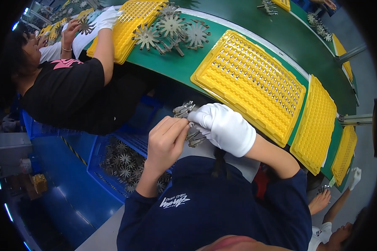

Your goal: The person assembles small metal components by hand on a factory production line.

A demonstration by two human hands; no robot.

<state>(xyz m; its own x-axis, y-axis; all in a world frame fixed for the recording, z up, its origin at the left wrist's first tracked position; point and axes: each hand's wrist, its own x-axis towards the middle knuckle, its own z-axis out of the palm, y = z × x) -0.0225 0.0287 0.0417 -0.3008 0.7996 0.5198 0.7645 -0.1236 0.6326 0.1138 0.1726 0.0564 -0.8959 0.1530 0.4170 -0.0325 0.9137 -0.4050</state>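
My right hand (224, 127) wears a white glove and grips a grey star-shaped metal cluster of parts (187, 121), whose arms stick out above and below the glove. My bare left hand (165, 142) pinches one arm of that cluster with thumb and fingertips, right against the glove. Both hands are held close to my chest, just short of the green belt (184, 69). A yellow tray (251, 83) with rows of small metal pieces standing in its cells lies on the belt straight beyond my hands.
Several metal star clusters (171, 31) lie piled on the belt at the far left. More yellow trays (316, 125) follow to the right. A blue crate (121, 161) of star clusters stands below left. A person in black (67, 92) works at my left with a gloved hand (109, 19).
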